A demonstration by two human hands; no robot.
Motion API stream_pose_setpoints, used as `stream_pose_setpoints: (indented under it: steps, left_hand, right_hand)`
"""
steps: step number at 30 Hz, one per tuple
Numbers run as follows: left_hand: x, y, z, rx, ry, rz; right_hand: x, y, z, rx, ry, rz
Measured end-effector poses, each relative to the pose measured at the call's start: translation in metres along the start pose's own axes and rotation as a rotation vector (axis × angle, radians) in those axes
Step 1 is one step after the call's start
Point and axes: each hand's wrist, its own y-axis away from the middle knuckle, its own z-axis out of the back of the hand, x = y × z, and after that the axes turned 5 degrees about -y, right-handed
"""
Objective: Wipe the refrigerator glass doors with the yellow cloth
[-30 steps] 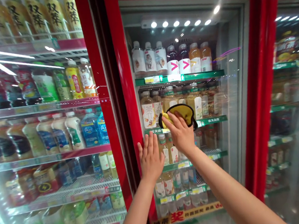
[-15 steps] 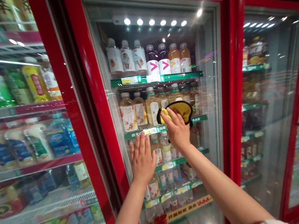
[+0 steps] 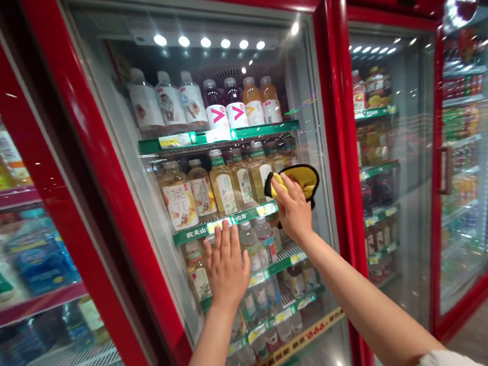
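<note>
My right hand [image 3: 294,210] presses a yellow cleaning cloth [image 3: 305,178] with black edging against the glass door [image 3: 308,136] of a red fridge. Part of the cloth is bunched under the fingers, and the rest spreads out to the right. To the left and a bit lower, my left hand [image 3: 227,265] is held flat with its fingers stretched upward, at or very near the glass. Behind the door stand bottled drinks [image 3: 179,195] on green-edged shelves, some of them hidden by my hands.
A red door frame [image 3: 92,180] borders the glass on the left. More red fridges stand on both sides, the right one with a door handle [image 3: 445,170]. A printed strip [image 3: 286,348] crosses the lower glass. Tiled floor [image 3: 486,321] shows at the lower right.
My view has turned to the right, so the fridge sits further left. My right hand and the cloth have moved right across the glass. My left hand stays flat over the door's lower left.
</note>
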Motion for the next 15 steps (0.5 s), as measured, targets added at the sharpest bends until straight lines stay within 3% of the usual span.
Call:
stream_pose_setpoints:
  steps: [4,7,11,13,15]
  left_hand:
    - [-0.011,0.0,-0.005,0.007,0.029,0.001]
    - [-0.019,0.0,-0.009,0.024,0.047,-0.01]
    - [-0.03,-0.009,-0.015,0.018,0.054,-0.033]
    - [-0.036,-0.013,-0.019,0.002,0.061,-0.036]
    - [-0.042,-0.015,-0.023,-0.01,0.067,-0.037]
  right_hand:
    - [-0.021,0.033,-0.003,-0.094,-0.013,-0.156]
    - [-0.017,0.052,-0.005,-0.019,0.005,-0.089]
    - [-0.028,0.017,0.007,0.072,-0.012,0.023]
    - [-0.045,0.0,0.014,0.05,-0.025,0.002]
    - [-0.06,0.001,0.017,0.0,-0.029,-0.077]
